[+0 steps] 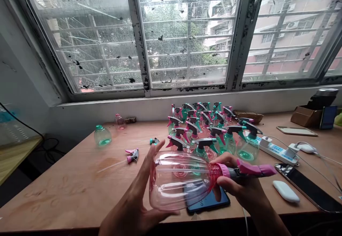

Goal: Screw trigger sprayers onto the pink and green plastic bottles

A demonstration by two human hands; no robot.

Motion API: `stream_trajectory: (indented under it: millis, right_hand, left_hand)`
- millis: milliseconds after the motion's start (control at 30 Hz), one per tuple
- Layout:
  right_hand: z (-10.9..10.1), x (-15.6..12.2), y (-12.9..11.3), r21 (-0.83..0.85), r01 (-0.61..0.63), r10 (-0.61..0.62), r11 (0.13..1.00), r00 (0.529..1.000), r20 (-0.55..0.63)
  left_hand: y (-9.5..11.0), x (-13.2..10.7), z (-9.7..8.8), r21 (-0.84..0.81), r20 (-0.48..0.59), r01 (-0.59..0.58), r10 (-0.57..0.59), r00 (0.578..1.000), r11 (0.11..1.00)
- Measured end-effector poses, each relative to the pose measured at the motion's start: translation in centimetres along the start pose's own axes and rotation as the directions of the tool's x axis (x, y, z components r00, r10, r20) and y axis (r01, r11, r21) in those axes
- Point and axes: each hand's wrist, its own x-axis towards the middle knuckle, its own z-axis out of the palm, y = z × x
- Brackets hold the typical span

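From my remote station I read the scene from near to far. At lower centre, my left hand (133, 204) cradles the base of a pink bottle (179, 182), thumb and fingers spread around it; my right hand (248, 189) is closed around its neck at the pink collar (224, 171). The bottle lies sideways across the frame, its spray head (253, 170) pointing right. I cannot tell whether the collar is fully tightened. The main hazard, as I judge it, is slippage: the left hand's wide hold on smooth plastic could let the base swing down onto the phone (208, 203) beneath. A skewed collar could cross-thread if twisted.

At lower right lie a white case (285, 191) and a dark phone (310, 186), which a wide sweep of my right elbow might nudge. Beyond, right of centre, stands a crowded group of spray bottles (200, 153); careless contact there could topple several. At centre left rest a loose pink sprayer (132, 156) and a teal sprayer (154, 141); farther off, a green bottle (103, 138) stands without a sprayer, before the window (187, 51).
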Motion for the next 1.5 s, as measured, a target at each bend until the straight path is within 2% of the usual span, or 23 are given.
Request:
stream_trajectory:
  millis: [100,300,433,567,733,900,1033,1200,1400,1500]
  right_hand:
    - [-0.1,0.0,0.1,-0.004,0.007,-0.007,1.0,1.0,-0.005]
    - [-0.1,0.1,0.1,0.026,-0.014,0.014,1.0,1.0,0.013]
    - [0.0,0.2,0.1,-0.039,0.004,-0.005,0.999,1.0,-0.023]
    - [-0.1,0.3,0.3,-0.059,0.009,-0.009,0.998,1.0,0.007]
    - [0.0,0.7,0.6,0.011,-0.062,0.063,0.998,0.998,-0.01]
    - [0.0,1.1,0.7,-0.028,-0.075,0.074,0.997,0.996,-0.042]
    - [-0.3,1.4,0.8,-0.067,-0.062,0.058,0.996,0.996,-0.065]
    - [-0.3,1.3,0.9,-0.03,-0.074,0.073,0.997,0.996,-0.044]
    - [-0.1,1.2,1.1,-0.099,-0.029,0.023,0.995,0.998,-0.06]
    - [-0.2,1.3,1.3,-0.085,-0.02,0.014,0.996,0.997,-0.079]
  left_hand:
    - [0.1,0.0,-0.1,-0.003,-0.034,0.025,-0.025,0.999,1.0]
    - [-0.4,0.1,0.2,0.027,-0.03,-0.119,0.12,0.992,0.993]
    - [-0.2,0.6,0.4,-0.004,-0.03,-0.03,0.029,0.999,1.0]
    - [-0.3,0.9,0.4,-0.049,-0.039,-0.01,0.008,0.999,0.999]
    - [-1.3,1.3,0.9,-0.019,-0.066,-0.077,0.075,0.995,0.997]
    - [-1.3,2.3,1.3,0.076,-0.067,-0.036,0.041,0.997,0.996]
    - [-1.5,2.9,1.4,0.033,-0.083,-0.015,0.018,0.996,0.999]
    - [-2.5,3.1,1.9,-0.048,-0.123,-0.147,0.14,0.983,0.988]
    - [-2.3,2.7,1.7,0.084,-0.134,-0.068,0.079,0.988,0.994]
    - [-2.3,2.7,1.7,0.08,-0.12,-0.062,0.072,0.99,0.995]
